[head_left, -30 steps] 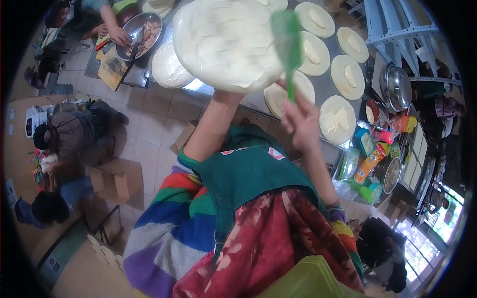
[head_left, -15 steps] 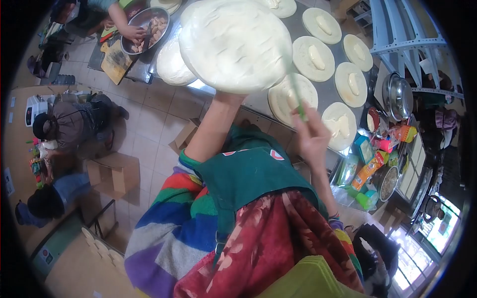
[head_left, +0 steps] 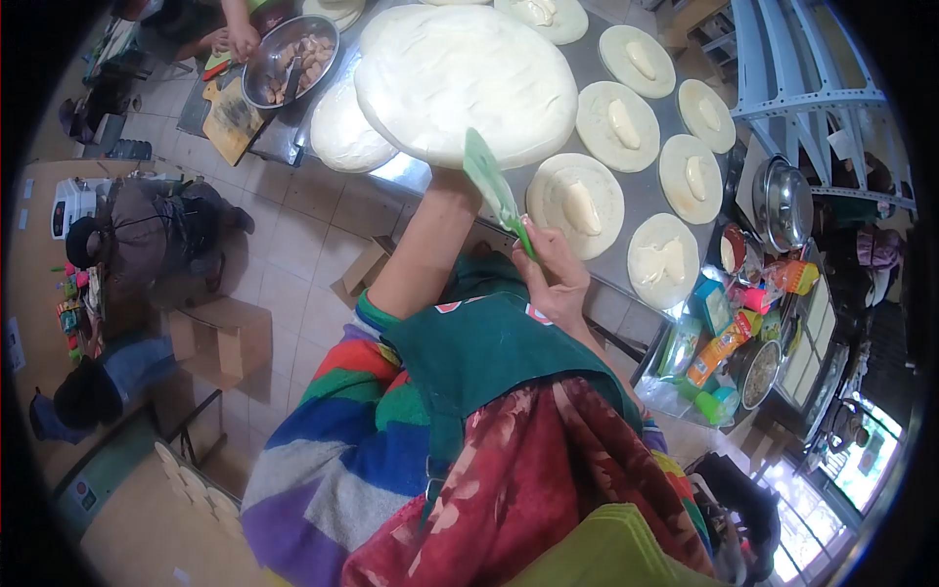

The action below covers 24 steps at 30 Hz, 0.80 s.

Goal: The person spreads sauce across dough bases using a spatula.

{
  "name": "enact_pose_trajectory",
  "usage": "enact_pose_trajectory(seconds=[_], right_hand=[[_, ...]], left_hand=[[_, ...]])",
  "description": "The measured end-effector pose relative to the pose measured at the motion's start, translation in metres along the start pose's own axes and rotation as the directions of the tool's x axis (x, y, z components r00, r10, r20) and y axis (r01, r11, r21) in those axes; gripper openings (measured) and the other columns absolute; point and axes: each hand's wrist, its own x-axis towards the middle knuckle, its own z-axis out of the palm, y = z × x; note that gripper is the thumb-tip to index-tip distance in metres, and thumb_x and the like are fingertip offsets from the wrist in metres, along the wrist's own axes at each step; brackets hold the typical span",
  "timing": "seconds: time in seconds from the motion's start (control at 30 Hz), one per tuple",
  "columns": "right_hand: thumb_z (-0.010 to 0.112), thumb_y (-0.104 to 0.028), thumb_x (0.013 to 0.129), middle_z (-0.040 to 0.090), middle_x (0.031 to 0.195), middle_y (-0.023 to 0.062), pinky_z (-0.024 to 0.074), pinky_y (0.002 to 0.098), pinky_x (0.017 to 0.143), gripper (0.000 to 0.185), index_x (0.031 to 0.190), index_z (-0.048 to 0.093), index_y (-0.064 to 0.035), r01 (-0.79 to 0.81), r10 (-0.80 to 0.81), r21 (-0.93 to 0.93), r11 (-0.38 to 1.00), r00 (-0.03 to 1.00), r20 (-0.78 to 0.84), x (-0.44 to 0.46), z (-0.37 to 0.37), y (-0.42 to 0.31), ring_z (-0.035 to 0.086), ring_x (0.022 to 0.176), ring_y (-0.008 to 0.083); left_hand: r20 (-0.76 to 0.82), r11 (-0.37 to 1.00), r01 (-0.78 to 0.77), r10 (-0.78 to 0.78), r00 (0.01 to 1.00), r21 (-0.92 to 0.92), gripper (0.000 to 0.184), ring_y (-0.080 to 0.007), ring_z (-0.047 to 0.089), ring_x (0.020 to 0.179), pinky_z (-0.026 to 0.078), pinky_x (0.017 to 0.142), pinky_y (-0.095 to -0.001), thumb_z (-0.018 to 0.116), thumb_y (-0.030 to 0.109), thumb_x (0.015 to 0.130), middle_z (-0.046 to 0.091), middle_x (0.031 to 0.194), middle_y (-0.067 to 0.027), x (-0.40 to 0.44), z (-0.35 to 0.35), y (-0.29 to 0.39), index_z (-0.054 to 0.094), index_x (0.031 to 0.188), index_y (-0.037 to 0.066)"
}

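Observation:
A large round flat layer coated in white cream [head_left: 469, 83] is held up by my left arm, whose hand [head_left: 453, 177] is almost wholly hidden beneath it. My right hand [head_left: 558, 271] grips a green spatula [head_left: 489, 181] by its handle. The spatula's blade, smeared with white, is at the near edge of the cream-coated round. Several pale flat rounds, each with a dollop of cream such as this one [head_left: 579, 207], lie on the metal table to the right. Another white-coated round [head_left: 344, 127] sits at the left, partly behind the held one.
A metal bowl of meat-like pieces [head_left: 291, 61] and a wooden board [head_left: 231, 119] are at the upper left, with a co-worker's hand [head_left: 242, 39] by the bowl. Packets [head_left: 719, 347] and metal bowls [head_left: 782, 201] stand at the right. A cardboard box [head_left: 220, 342] is on the floor.
The spatula and my right hand have moved left and down, from the right side of the round to its near edge. The co-worker's hand has moved up from the bowl.

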Motion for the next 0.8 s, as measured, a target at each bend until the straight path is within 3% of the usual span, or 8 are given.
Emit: enact_pose_trajectory(seconds=[0.13,0.23,0.37,0.57,0.63,0.7,0.77,0.8], right_hand=[[0.063,0.004,0.081,0.059,0.085,0.0066,0.0440,0.0217,0.068,0.043,0.123,0.060,-0.0060,-0.202,0.203,0.027,0.979,0.956,-0.213,0.025,-0.021,-0.016,0.055,0.074,0.0115],[0.065,0.005,0.079,0.058,0.081,0.0061,0.0438,0.0218,0.064,0.046,0.123,0.060,-0.0088,-0.022,0.030,-0.316,0.949,0.999,0.020,0.018,-0.019,-0.027,0.055,0.071,0.0116],[0.066,0.003,0.079,0.057,0.079,0.0039,0.0434,0.0234,0.060,0.045,0.122,0.062,-0.0126,-0.146,0.178,-0.162,0.976,0.962,0.208,0.021,-0.022,-0.057,0.051,0.065,0.0100],[0.060,-0.006,0.088,0.059,0.076,0.0037,0.0423,0.0220,0.060,0.036,0.123,0.060,-0.0104,-0.151,0.150,-0.444,0.883,0.988,-0.038,0.121,-0.088,-0.065,0.051,0.068,0.0067],[0.060,-0.006,0.088,0.060,0.077,0.0039,0.0432,0.0223,0.060,0.036,0.123,0.061,-0.0134,-0.073,0.075,-0.308,0.949,0.997,-0.006,0.134,-0.086,-0.050,0.052,0.069,0.0053],[0.061,-0.006,0.086,0.060,0.077,0.0047,0.0455,0.0257,0.060,0.040,0.124,0.060,-0.0190,-0.010,0.098,-0.404,0.915,0.976,0.196,0.115,-0.073,-0.038,0.055,0.066,0.0093],[0.063,-0.006,0.084,0.059,0.076,0.0054,0.0467,0.0304,0.060,0.045,0.125,0.059,-0.0233,0.206,-0.051,-0.403,0.892,0.930,0.365,0.078,-0.049,-0.049,0.056,0.063,0.0165],[0.064,-0.006,0.083,0.059,0.075,0.0060,0.0473,0.0314,0.061,0.047,0.125,0.059,-0.0233,0.178,0.062,-0.429,0.886,0.870,0.489,0.068,-0.050,-0.067,0.057,0.064,0.0201]], left_hand=[[-0.007,1.000,0.007,-0.007,1.000,0.004,0.059,-0.0312,0.037,0.131,0.036,0.106,-0.0479,0.033,0.044,0.097,0.032,0.146,-0.0143,0.000,0.000,-0.002,0.026,0.143,0.009],[-0.021,1.000,0.010,-0.010,1.000,0.004,0.058,-0.0311,0.037,0.131,0.036,0.106,-0.0479,0.033,0.044,0.097,0.032,0.146,-0.0143,-0.003,-0.001,-0.002,0.026,0.143,0.009],[-0.039,1.000,0.029,-0.029,0.999,-0.004,0.058,-0.0311,0.037,0.131,0.036,0.106,-0.0478,0.033,0.044,0.097,0.032,0.146,-0.0142,-0.007,-0.005,0.001,0.026,0.143,0.009],[-0.075,0.996,0.089,-0.090,0.993,-0.006,0.058,-0.0310,0.037,0.131,0.036,0.106,-0.0477,0.033,0.043,0.097,0.032,0.146,-0.0141,-0.018,-0.014,-0.002,0.026,0.143,0.009],[-0.098,0.993,0.119,-0.120,0.988,-0.018,0.058,-0.0309,0.037,0.131,0.036,0.106,-0.0476,0.033,0.043,0.097,0.032,0.146,-0.0141,-0.027,-0.019,-0.005,0.027,0.143,0.009],[-0.117,0.989,0.145,-0.148,0.982,-0.027,0.057,-0.0309,0.037,0.131,0.036,0.106,-0.0476,0.033,0.043,0.097,0.032,0.146,-0.0141,-0.035,-0.024,-0.007,0.027,0.143,0.009],[-0.135,0.985,0.167,-0.170,0.976,-0.036,0.057,-0.0309,0.037,0.131,0.036,0.106,-0.0476,0.033,0.043,0.097,0.032,0.146,-0.0140,-0.043,-0.027,-0.007,0.027,0.143,0.009],[-0.141,0.984,0.175,-0.179,0.974,-0.038,0.057,-0.0309,0.037,0.131,0.036,0.106,-0.0475,0.033,0.043,0.097,0.032,0.146,-0.0140,-0.046,-0.027,-0.005,0.027,0.143,0.009]])
